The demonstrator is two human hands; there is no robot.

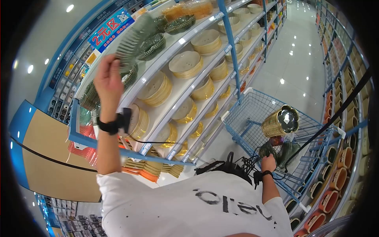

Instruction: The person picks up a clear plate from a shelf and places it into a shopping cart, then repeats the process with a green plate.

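My left hand point(108, 77) is raised at the top shelf, its fingers closed on the lower end of a stack of green translucent ribbed plastic baskets point(136, 41). The stack is tilted and slightly blurred. Dark green woven-look baskets point(152, 46) sit on the shelf just behind it. Low on the right, my right hand point(269, 162) is over the near end of a blue wire shopping cart point(246, 104), closed on a dark green ribbed item point(267, 149) whose kind I cannot make out. A gold ribbed stack with a black scalloped opening point(288, 119) lies in the cart.
Tiered shelves hold stacks of round cream-and-gold baskets point(185, 64). A blue sign point(111, 29) stands above the top shelf. Red and green pots point(338, 178) line the right-hand shelves beside the cart. A tiled aisle point(290, 51) runs away between the shelves.
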